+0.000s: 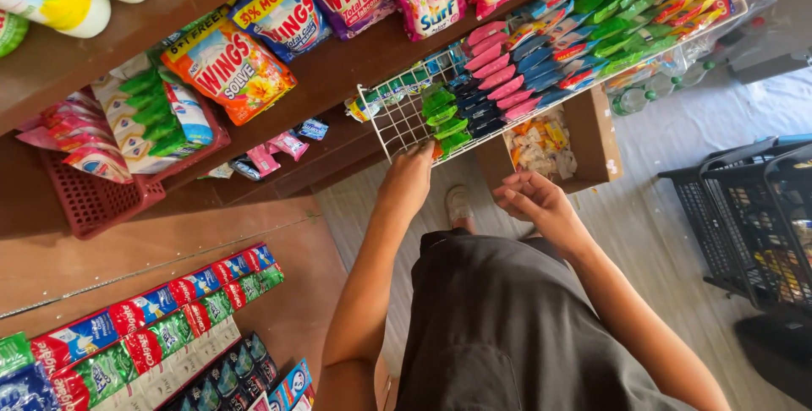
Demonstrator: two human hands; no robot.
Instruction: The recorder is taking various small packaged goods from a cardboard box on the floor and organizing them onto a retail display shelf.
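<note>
My left hand [409, 178] reaches up to the front rim of a white wire rack [396, 128]. Its fingers curl at the rim beside a row of green sachets [443, 115], and the fingertips are hidden. The rack also holds rows of dark blue sachets [475, 106], pink sachets [501, 64] and more green ones further along. My right hand [534, 201] hovers a little below the rack, palm up, fingers loosely apart and nothing in it. A grey garment [507, 326] covers my body below both arms.
Brown wooden shelves carry detergent bags [241, 64], a red plastic basket [93, 200] of packets, and rows of toothpaste boxes [152, 326]. A cardboard box [596, 136] of small packets sits under the rack. Black shopping baskets [748, 208] stand on the floor at right.
</note>
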